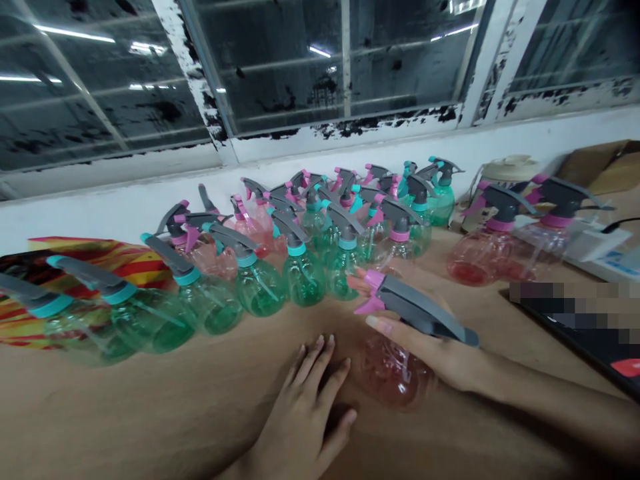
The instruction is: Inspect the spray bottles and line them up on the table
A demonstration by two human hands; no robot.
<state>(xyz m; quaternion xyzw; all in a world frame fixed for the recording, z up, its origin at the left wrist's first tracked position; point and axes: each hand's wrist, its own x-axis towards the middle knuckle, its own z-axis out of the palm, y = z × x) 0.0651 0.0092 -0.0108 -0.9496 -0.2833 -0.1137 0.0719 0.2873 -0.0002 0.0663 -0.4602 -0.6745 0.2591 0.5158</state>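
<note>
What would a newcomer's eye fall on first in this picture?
Probably the crowd of green and pink spray bottles across the table, below the dark windows. In front, the right hand holds a reddish bottle around its neck; the left hand rests beside it. A striped cloth stands out far left.

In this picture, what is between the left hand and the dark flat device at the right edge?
In the head view, a reddish spray bottle, with the right hand at its neck, comes between the left hand and the device.
</note>
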